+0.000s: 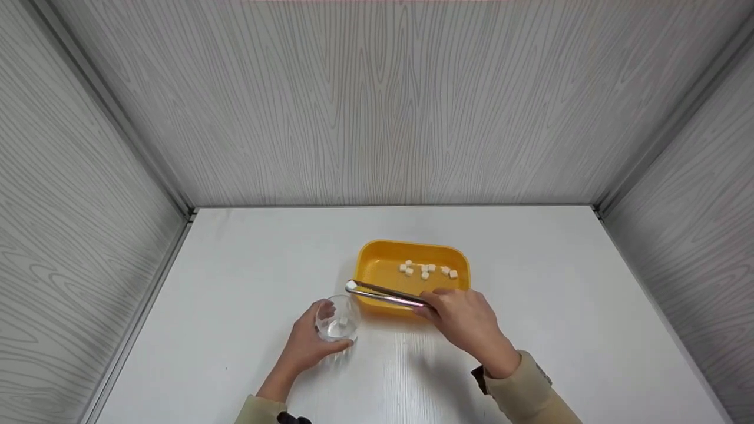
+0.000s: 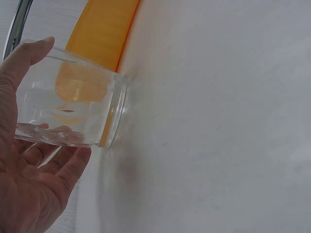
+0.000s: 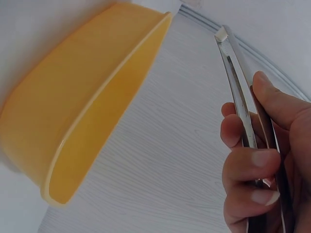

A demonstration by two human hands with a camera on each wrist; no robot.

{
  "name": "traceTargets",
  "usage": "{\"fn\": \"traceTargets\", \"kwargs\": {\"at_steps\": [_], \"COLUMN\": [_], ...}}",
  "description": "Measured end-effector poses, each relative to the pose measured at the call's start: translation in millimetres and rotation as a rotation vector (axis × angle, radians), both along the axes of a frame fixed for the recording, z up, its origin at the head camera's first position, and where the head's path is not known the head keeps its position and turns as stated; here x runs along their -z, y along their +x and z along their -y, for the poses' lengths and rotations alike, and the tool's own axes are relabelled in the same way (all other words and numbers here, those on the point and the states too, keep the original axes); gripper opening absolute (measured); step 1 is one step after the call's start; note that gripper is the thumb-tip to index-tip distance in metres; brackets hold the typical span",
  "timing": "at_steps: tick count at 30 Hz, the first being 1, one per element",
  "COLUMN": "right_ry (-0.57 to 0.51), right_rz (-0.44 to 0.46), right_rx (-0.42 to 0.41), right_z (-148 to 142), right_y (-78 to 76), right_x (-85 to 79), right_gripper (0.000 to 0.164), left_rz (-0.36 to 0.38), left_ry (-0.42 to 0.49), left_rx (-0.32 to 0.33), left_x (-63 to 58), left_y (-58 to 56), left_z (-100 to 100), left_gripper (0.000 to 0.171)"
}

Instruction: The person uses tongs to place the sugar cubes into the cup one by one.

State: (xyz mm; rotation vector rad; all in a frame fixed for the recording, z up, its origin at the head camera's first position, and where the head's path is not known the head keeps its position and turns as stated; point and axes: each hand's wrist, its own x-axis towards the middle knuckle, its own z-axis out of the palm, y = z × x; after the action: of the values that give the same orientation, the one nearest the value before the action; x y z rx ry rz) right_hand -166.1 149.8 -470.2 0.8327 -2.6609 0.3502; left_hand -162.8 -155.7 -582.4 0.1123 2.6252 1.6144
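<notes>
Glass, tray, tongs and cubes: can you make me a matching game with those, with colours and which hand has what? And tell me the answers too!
Things:
1. glass
2. tray
3. tongs
4. cubes

Match with:
A. yellow
B. in the right hand
C. white
D. in the left hand

Right pairs: 1-D, 2-A, 3-B, 4-C.

Without readable text
Without any legible label, brand, number or sign on or around the yellow, round-cornered plastic tray.
</notes>
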Motion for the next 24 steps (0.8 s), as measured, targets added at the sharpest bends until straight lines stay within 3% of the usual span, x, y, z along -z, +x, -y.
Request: {"fn": "traceTargets", "kwargs": {"at_steps": [12,24], "right_ry": [0.003,0.014], "right_rz": [0.013,0.066], "right_rx": [-0.103,0.041], "right_z": [3,-13], "right_y": [6.2,0.0], "right_x": [3.8,4.3], "right_gripper": [0.023,0.026], "left_rz": [-0.038,-0.006], "left_ry": [-0.02,-0.011], "left_rx": [0.009,0.002], "left_x": [1.6,1.2], "left_y": [0.3,-0.4], "left_z": [1,1], "left_gripper": [0.086,0.091]}}
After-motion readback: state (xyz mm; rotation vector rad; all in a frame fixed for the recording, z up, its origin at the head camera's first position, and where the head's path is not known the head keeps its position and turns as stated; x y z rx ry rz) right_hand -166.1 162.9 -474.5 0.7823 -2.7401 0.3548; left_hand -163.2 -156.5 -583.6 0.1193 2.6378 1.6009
